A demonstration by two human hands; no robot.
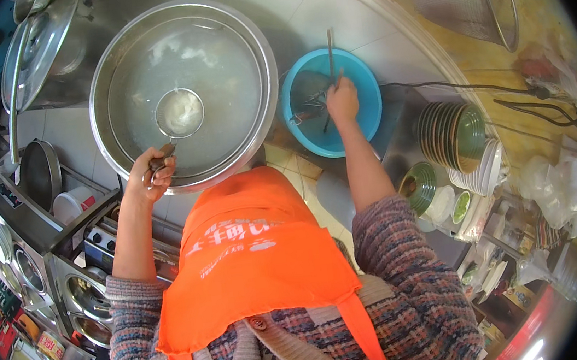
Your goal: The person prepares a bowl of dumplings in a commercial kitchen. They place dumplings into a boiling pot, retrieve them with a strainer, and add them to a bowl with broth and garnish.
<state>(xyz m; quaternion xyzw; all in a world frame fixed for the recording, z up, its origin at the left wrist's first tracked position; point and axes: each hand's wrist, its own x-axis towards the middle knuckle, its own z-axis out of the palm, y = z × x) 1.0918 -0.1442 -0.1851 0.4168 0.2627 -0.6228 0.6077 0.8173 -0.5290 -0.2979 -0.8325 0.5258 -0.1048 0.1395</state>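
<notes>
In my left hand [152, 177] is the wooden handle of a small round wire strainer [172, 141]. Its bowl sits in the cloudy liquid of a large steel pot [268, 75] and contains a soft whitish mass [184, 112], perhaps noodles. Metal rings, possibly scissor handles, show at my fingers. To the right, my right hand [342, 102] is closed around a pair of long chopsticks or a similar thin utensil [330, 50]. That hand is over a blue plastic basin [375, 90], where several metal utensils [314, 105] lie in liquid.
Stacked green-and-brown bowls [449, 135] and white plates [479, 169] stand right of the basin. A conical mesh strainer [452, 1] is at the upper right, above a black cable [449, 87]. A large lid [42, 53] leans upper left; steel pans [41, 171] and a white tub [75, 204] stand lower left.
</notes>
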